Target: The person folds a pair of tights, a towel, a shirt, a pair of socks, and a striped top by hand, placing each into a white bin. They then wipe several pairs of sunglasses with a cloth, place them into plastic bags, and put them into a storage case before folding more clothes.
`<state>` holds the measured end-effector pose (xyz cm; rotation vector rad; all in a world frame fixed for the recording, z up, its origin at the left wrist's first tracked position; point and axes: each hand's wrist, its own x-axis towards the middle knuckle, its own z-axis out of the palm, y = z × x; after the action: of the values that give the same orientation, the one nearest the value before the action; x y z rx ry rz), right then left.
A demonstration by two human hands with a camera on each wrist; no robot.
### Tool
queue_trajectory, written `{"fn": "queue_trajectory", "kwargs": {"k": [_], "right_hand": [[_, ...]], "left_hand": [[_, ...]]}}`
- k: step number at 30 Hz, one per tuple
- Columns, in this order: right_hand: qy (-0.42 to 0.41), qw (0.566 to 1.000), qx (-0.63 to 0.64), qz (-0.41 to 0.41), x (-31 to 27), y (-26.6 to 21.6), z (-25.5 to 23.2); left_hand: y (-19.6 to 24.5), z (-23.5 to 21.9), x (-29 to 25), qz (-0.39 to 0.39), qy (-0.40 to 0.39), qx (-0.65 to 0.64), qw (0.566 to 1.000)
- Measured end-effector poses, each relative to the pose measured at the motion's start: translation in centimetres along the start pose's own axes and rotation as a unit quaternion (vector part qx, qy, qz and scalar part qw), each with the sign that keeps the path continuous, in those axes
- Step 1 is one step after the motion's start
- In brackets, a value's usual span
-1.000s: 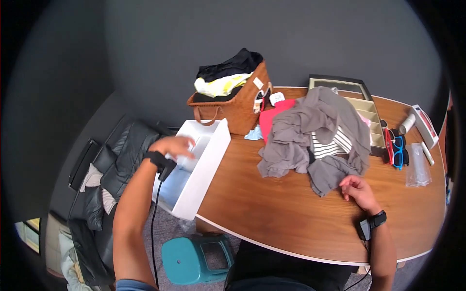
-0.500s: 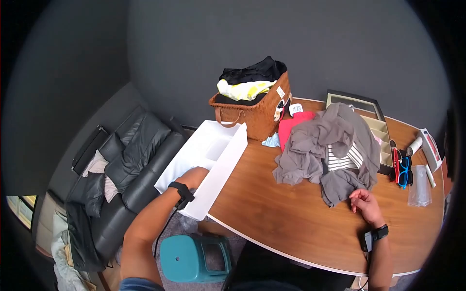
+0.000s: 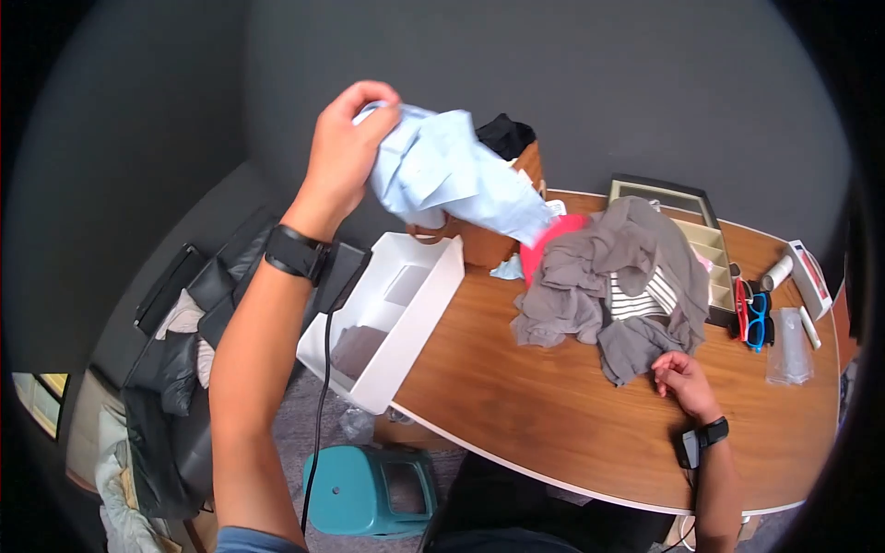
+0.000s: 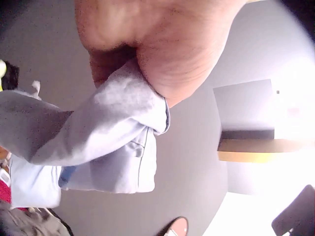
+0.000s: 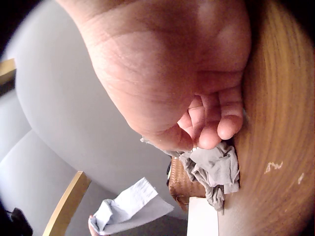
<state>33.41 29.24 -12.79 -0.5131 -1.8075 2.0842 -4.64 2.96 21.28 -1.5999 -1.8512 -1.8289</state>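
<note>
My left hand (image 3: 346, 152) grips a light blue cloth (image 3: 442, 175) high above the white box (image 3: 429, 318); the cloth hangs and stretches to the right, in front of the brown basket (image 3: 489, 247). In the left wrist view the hand (image 4: 157, 44) has its fingers closed round the folded cloth (image 4: 108, 123). My right hand (image 3: 687, 382) rests on the wooden table with loosely curled fingers, holding nothing, just beside the heap of grey clothing (image 3: 599, 267). The right wrist view shows that palm (image 5: 167, 73) with the grey cloth (image 5: 211, 169) beyond the fingertips.
A red cloth (image 3: 544, 241) lies by the heap, and a striped piece (image 3: 643, 297) on it. Further right are a compartment case (image 3: 708, 241), sunglasses (image 3: 758, 318) and a clear plastic bag (image 3: 789, 348). A teal stool (image 3: 346, 488) stands below the table's edge, a dark sofa (image 3: 184, 442) at left.
My left hand has gone down into the white box and come up with the light blue cloth, now raised above it. The box shows a greyish item at its near end. My right hand stays by the heap.
</note>
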Motion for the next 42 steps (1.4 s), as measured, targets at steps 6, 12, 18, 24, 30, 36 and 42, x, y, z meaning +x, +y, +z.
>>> {"fn": "queue_trajectory", "kwargs": {"k": [6,12,18,24,30,36,42], "right_hand": [[-0.011,1.0,-0.002,0.013,0.0,0.3,-0.4],[-0.012,1.0,-0.01,0.021,0.0,0.0,-0.1],[-0.024,0.999,0.01,0.019,0.1,0.7,-0.5],[0.002,1.0,-0.017,0.009,-0.1,0.3,-0.1],[0.004,1.0,-0.009,0.002,0.2,0.3,-0.2],[0.018,1.0,-0.009,0.009,0.3,1.0,-0.5],[0.02,1.0,-0.006,0.007,0.3,0.8,-0.5]], "left_hand": [[-3.5,10.4,2.0,0.011,-0.163,-0.035,0.986],[-8.2,16.7,1.4,-0.136,-0.205,-0.177,0.953],[-12.7,12.2,-2.1,-0.226,-0.352,0.047,0.907],[-20.1,-4.0,-8.7,-0.359,-0.455,0.4,0.71],[-24.0,-10.5,-19.2,-0.482,-0.475,0.334,0.656],[-24.0,-9.5,-21.9,-0.361,-0.415,0.289,0.784],[-23.3,-11.5,-17.2,-0.345,-0.299,0.265,0.849]]}}
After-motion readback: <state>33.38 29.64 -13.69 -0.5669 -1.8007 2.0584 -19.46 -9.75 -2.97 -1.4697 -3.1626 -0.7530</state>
